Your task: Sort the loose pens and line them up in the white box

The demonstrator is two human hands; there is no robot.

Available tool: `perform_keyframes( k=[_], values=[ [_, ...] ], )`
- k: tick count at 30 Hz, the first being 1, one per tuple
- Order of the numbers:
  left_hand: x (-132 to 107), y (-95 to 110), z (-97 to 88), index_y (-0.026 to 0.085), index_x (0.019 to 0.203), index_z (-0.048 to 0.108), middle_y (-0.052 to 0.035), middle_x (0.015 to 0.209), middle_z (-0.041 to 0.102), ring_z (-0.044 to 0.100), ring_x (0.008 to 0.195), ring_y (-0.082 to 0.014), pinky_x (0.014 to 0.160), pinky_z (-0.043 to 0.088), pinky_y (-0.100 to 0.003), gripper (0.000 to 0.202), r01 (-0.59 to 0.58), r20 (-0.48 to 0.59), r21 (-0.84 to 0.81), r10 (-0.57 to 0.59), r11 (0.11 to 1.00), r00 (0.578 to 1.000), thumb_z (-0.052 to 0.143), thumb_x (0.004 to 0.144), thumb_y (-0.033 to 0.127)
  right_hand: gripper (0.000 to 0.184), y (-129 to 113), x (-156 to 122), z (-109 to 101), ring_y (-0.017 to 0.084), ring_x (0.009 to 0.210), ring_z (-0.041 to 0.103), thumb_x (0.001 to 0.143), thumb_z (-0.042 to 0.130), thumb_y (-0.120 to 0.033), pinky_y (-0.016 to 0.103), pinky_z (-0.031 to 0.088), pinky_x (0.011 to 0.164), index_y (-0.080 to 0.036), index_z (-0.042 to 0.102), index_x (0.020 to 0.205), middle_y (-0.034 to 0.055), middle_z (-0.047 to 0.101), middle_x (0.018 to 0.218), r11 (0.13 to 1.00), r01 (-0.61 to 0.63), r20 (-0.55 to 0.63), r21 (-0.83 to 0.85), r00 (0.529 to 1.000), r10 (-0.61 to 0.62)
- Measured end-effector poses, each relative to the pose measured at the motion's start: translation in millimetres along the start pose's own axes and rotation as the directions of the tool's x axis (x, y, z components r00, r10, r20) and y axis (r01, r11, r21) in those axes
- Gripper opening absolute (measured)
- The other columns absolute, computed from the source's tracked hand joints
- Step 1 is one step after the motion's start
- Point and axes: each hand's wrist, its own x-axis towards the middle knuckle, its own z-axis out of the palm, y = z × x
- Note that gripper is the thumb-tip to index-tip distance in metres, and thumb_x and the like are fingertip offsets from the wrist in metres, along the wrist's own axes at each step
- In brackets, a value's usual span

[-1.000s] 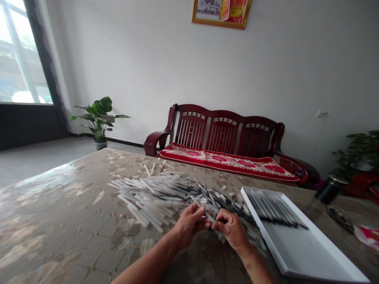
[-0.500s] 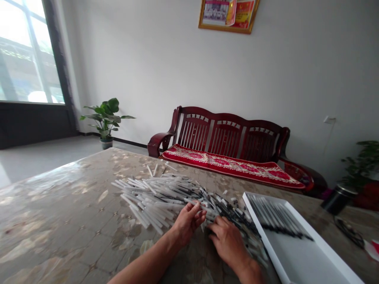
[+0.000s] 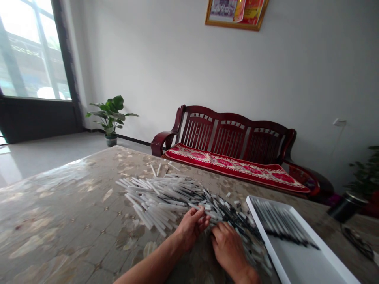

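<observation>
In the heap of pen parts (image 3: pixel 166 197) on the table (image 3: pixel 74 221), the left hand (image 3: pixel 191 227) pinches a white pen tube (image 3: pixel 199 208). The right hand (image 3: pixel 226 246) lies palm-down alongside, its grip hidden. Just right, a white tray (image 3: pixel 308 256) holds a row of black pens (image 3: pixel 281 225).

The place was a home living room. A carved wooden settee (image 3: pixel 237 134) with a red cushion (image 3: pixel 237 167) stood against the white wall (image 3: pixel 166 59), below a framed picture (image 3: pixel 237 14). A potted plant (image 3: pixel 111 114) stood near a large window (image 3: pixel 29 51).
</observation>
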Motion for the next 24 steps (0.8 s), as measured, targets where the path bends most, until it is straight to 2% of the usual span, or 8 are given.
perform_keyframes(
  k=[7, 12, 16, 19, 21, 24],
  values=[
    [2.6, -3.7, -2.5, 0.015, 0.083, 0.057, -0.0018, 0.068, 0.069, 0.07, 0.062, -0.0124, 0.06, 0.058, -0.02, 0.016, 0.008, 0.006, 0.024, -0.008, 1.0, 1.0, 0.073, 0.08, 0.014, 0.033, -3.3, 7.8, -7.2, 0.022, 0.096, 0.066, 0.079, 0.05, -0.004, 0.029, 0.043, 0.084, -0.023, 0.072, 0.096, 0.0059, 0.072, 0.098, 0.994, -0.091, 0.099, 0.06, 0.991, 0.085],
    [2.5, -4.8, -2.4, 0.016, 0.084, 0.057, -0.0014, 0.069, 0.069, 0.07, 0.063, -0.0126, 0.06, 0.058, -0.02, 0.018, 0.0, 0.03, 0.05, -0.001, 0.999, 1.0, 0.074, 0.079, 0.017, 0.036, 1.3, 8.6, -8.3, 0.021, 0.094, 0.066, 0.077, 0.048, -0.003, 0.026, 0.044, 0.082, -0.022, 0.071, 0.095, 0.0052, 0.072, 0.097, 0.989, -0.092, 0.068, 0.114, 0.994, 0.085],
    [2.7, -4.2, -1.6, 0.016, 0.083, 0.056, -0.0004, 0.068, 0.068, 0.07, 0.062, -0.0129, 0.06, 0.057, -0.021, 0.023, -0.008, 0.023, 0.059, 0.006, 0.998, 1.0, 0.077, 0.075, 0.018, 0.029, 14.9, 7.9, -7.4, 0.019, 0.085, 0.067, 0.078, 0.046, -0.009, 0.026, 0.048, 0.076, -0.023, 0.07, 0.088, 0.0038, 0.07, 0.091, 0.939, -0.121, -0.017, 0.322, 0.991, 0.133],
    [2.8, -4.9, -1.5, 0.016, 0.082, 0.056, -0.0001, 0.067, 0.067, 0.069, 0.063, -0.0129, 0.061, 0.057, -0.022, 0.026, -0.016, 0.007, 0.064, 0.015, 0.998, 1.0, 0.08, 0.072, 0.02, 0.019, 24.8, 7.8, -4.0, 0.02, 0.081, 0.067, 0.079, 0.05, -0.018, 0.029, 0.051, 0.076, -0.021, 0.068, 0.082, 0.005, 0.069, 0.085, 0.806, -0.165, -0.061, 0.569, 0.969, 0.241],
    [2.6, -6.6, -1.8, 0.016, 0.081, 0.057, 0.0004, 0.067, 0.067, 0.069, 0.063, -0.0132, 0.062, 0.057, -0.022, 0.029, -0.028, 0.001, 0.077, 0.028, 0.997, 1.0, 0.082, 0.069, 0.021, 0.015, 28.0, 6.9, -0.4, 0.022, 0.08, 0.068, 0.076, 0.056, -0.025, 0.031, 0.054, 0.074, -0.02, 0.068, 0.084, 0.0059, 0.07, 0.085, 0.637, -0.211, -0.026, 0.741, 0.94, 0.341],
    [2.0, -10.2, -2.7, 0.016, 0.08, 0.058, 0.0008, 0.069, 0.067, 0.068, 0.064, -0.0138, 0.062, 0.056, -0.024, 0.034, -0.036, 0.004, 0.104, 0.035, 0.994, 0.999, 0.086, 0.063, 0.024, 0.027, 27.4, 4.3, 4.5, 0.022, 0.072, 0.069, 0.07, 0.065, -0.031, 0.032, 0.057, 0.066, -0.018, 0.067, 0.093, 0.0045, 0.07, 0.081, 0.378, -0.259, 0.065, 0.889, 0.888, 0.455]
  ],
)
